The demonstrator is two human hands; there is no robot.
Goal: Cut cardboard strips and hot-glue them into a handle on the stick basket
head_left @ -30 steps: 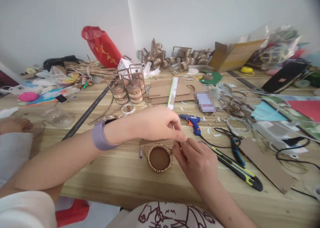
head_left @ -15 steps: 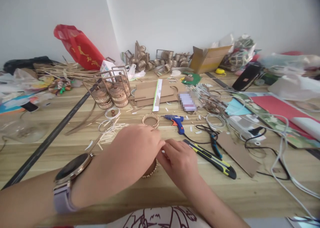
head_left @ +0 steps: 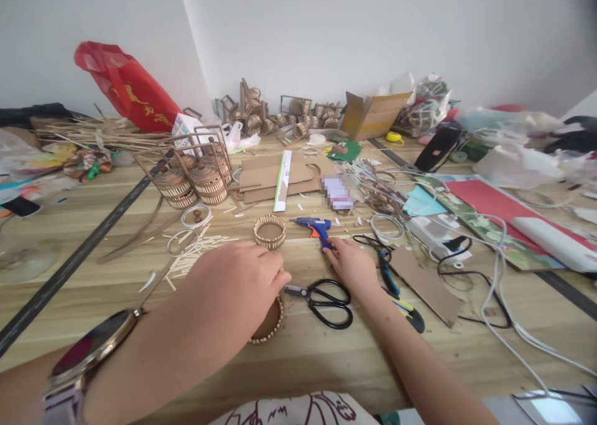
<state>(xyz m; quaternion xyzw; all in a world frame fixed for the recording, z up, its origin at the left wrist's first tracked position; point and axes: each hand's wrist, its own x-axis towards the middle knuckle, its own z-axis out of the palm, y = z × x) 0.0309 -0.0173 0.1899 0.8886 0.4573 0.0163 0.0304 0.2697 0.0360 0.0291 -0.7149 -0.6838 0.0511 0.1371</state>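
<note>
My left hand (head_left: 252,275), its wrist wearing a watch (head_left: 93,344), is bent over the near round basket piece (head_left: 269,325), which it partly covers. Its fingers are curled together, and what they pinch is hidden. My right hand (head_left: 349,260) has its fingertips at the handle of the blue glue gun (head_left: 319,228), which lies on the table. Another ring-walled piece (head_left: 269,231) sits just left of the gun's nozzle. Black-handled scissors (head_left: 326,300) lie between my hands.
Small lidded baskets (head_left: 208,182) stand at the back left beside thin sticks (head_left: 200,251). Cardboard (head_left: 261,173) and a phone (head_left: 338,193) lie behind the gun. Pliers (head_left: 388,272), a cutter (head_left: 413,316) and white cables (head_left: 499,269) are at the right.
My right hand has left my left hand and moved up and right to the glue gun's handle. The scissors now show. The view has shifted a little to the right.
</note>
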